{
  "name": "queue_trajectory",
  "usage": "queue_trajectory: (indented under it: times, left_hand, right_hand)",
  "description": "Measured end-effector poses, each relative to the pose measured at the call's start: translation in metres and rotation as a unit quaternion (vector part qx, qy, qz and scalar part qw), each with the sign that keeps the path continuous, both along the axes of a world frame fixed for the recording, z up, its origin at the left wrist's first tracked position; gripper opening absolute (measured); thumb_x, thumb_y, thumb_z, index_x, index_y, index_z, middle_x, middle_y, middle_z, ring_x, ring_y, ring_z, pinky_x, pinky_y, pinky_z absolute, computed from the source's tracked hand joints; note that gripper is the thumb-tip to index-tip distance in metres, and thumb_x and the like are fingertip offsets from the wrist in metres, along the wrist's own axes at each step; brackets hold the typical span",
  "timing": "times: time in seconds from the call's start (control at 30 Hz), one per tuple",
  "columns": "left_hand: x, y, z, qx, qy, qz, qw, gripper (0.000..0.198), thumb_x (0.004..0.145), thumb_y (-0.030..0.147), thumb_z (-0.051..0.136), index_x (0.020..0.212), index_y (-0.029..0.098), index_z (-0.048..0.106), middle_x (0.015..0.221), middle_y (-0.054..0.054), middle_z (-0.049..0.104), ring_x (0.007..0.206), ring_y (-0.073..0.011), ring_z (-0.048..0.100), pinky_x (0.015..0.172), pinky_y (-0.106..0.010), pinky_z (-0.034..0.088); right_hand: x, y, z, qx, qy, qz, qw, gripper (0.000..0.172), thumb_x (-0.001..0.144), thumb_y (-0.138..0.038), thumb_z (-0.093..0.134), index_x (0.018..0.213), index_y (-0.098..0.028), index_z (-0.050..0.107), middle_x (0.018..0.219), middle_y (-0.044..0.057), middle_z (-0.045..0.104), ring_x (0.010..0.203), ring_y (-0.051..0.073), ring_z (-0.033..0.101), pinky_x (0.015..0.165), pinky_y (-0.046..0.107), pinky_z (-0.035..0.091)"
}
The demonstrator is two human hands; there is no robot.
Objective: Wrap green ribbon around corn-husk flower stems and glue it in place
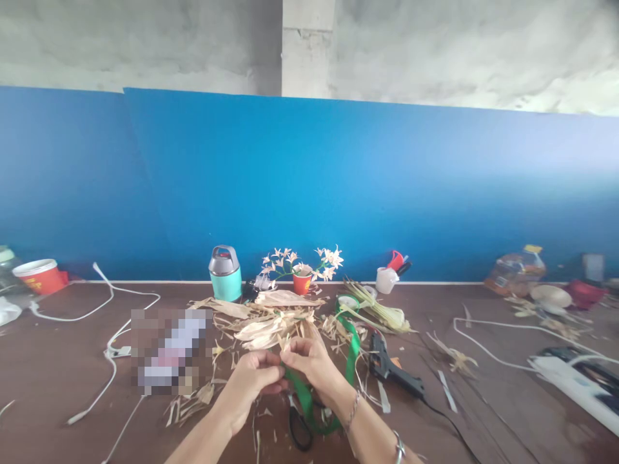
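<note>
- What sits between the fingertips is hard to make out: a small pale husk piece (pixel 284 345) pokes up there, its lower end hidden by the fingers.
- The green ribbon (pixel 304 396) runs down from that pinch, curves below the right wrist, passes out of sight behind the forearm and rises to its roll (pixel 347 301).
- The scissors (pixel 300 430) show mainly a dark handle loop; the rest is covered by the ribbon and right hand.
- A blurred block of squares (pixel 171 354) masks something on the surface (pixel 232 444), left of the work.
- Both forearms are cut off at the bottom edge; the power strip (pixel 575 390) runs off the right edge.
- The left hand (pixel 258 377) reaches in from the lower left, thumb and forefinger closed on the ribbon, the other fingers curled beneath.
- The right hand (pixel 314 364) comes from the lower right, back upward, wrist bent inward, its fingertips pinching the husk piece, almost touching the left hand's.
- Just beyond the hands lies a heap of dried husks (pixel 264 328); the glue gun (pixel 394 368) rests to their right.
</note>
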State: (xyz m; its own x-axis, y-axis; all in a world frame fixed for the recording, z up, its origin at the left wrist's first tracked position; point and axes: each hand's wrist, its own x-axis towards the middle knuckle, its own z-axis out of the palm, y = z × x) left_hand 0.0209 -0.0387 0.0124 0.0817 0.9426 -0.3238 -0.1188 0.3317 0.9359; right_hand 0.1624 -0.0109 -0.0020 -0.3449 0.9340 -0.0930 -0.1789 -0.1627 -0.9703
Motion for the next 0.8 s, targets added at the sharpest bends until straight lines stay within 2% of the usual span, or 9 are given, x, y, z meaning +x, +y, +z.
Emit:
queue_trajectory:
  times: [0.07,0.17,0.23,0.4,0.63,0.8]
  left_hand:
    - [-0.0006,-0.0001,0.0000,-0.002,-0.023,0.003,1.000,0.020,0.058,0.029,0.072,0.064,0.013,0.062,0.061,-0.001,0.065,0.057,-0.0156,0.064,0.060,-0.026,0.049]
    - [-0.0021,-0.0004,0.0001,-0.012,-0.058,0.033,0.998,0.022,0.065,0.034,0.069,0.066,0.013,0.063,0.062,-0.004,0.067,0.056,-0.0158,0.063,0.055,-0.025,0.049]
    - [-0.0031,-0.0007,0.0005,-0.007,-0.056,0.030,0.998,0.022,0.066,0.034,0.069,0.067,0.013,0.064,0.064,-0.004,0.068,0.056,-0.0150,0.063,0.055,-0.024,0.049]
    - [-0.0052,-0.0004,0.0016,0.020,-0.019,-0.036,0.999,0.024,0.066,0.037,0.070,0.067,0.013,0.067,0.062,-0.002,0.068,0.058,-0.0119,0.062,0.056,-0.019,0.046]
    - [-0.0075,0.0013,-0.0013,0.022,0.017,-0.036,0.999,0.026,0.060,0.037,0.073,0.064,0.013,0.066,0.059,0.000,0.065,0.054,-0.0117,0.061,0.053,-0.020,0.044]
    - [-0.0045,0.0024,-0.0036,0.066,0.121,-0.033,0.990,0.022,0.062,0.035,0.067,0.061,0.014,0.061,0.048,0.001,0.061,0.048,-0.0155,0.059,0.047,-0.023,0.044]
  right_hand:
    - [0.0015,0.0004,-0.0003,-0.001,0.007,0.012,1.000,0.040,0.057,-0.047,0.076,0.061,-0.016,0.051,0.046,-0.008,0.040,0.040,0.003,0.026,0.041,0.020,0.015]
    - [0.0032,0.0011,-0.0025,0.009,0.020,0.019,1.000,0.038,0.059,-0.045,0.075,0.062,-0.015,0.052,0.050,-0.007,0.044,0.044,0.004,0.030,0.043,0.020,0.018]
    - [0.0035,0.0016,-0.0038,0.013,0.017,0.012,1.000,0.038,0.058,-0.045,0.076,0.062,-0.015,0.053,0.052,-0.006,0.046,0.046,0.005,0.033,0.045,0.021,0.020]
    - [0.0024,0.0021,-0.0021,0.010,0.006,0.002,1.000,0.040,0.056,-0.047,0.077,0.061,-0.015,0.052,0.049,-0.007,0.043,0.045,0.005,0.031,0.046,0.021,0.020]
    - [0.0032,-0.0006,0.0027,0.020,0.045,0.016,0.999,0.037,0.054,-0.042,0.079,0.059,-0.015,0.054,0.054,-0.004,0.050,0.051,0.007,0.040,0.049,0.021,0.026]
    - [-0.0022,-0.0013,-0.0028,-0.006,0.001,-0.014,1.000,0.031,0.057,-0.038,0.074,0.058,-0.016,0.052,0.044,-0.007,0.043,0.040,0.005,0.031,0.041,0.021,0.018]
